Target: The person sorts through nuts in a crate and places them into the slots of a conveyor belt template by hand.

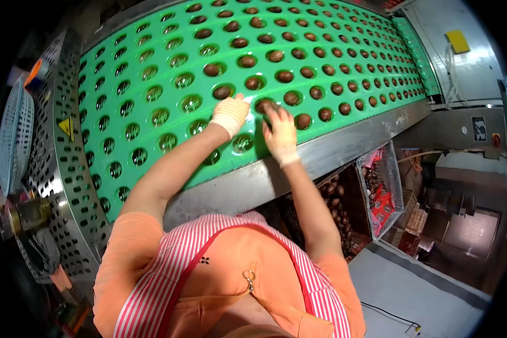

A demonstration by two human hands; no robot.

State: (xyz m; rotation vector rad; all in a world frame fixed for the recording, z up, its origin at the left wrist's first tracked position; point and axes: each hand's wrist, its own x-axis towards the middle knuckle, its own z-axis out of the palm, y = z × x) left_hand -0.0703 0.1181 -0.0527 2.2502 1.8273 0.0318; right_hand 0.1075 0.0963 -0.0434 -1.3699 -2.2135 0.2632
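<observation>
A green sheet (208, 163) with rows of round pockets covers the metal-edged table. Brown round pieces (284, 76) sit in the pockets from the middle to the right, while the pockets at the left hold none. My left hand (231, 115), its palm wrapped in pale bandage-like material, is closed just below a pocket with a brown piece (223, 92); what its fingers hold, if anything, is hidden. My right hand (280, 130), wrapped the same way, has its fingertips on a brown piece (263, 105) in a pocket near the front edge.
The metal front rail (332, 152) runs between my body and the sheet. Below it at the right are a heap of brown pieces (335, 208) and a bin (397, 194) with red wrappers. A perforated metal panel (67, 186) and a blue basket (21, 135) stand left.
</observation>
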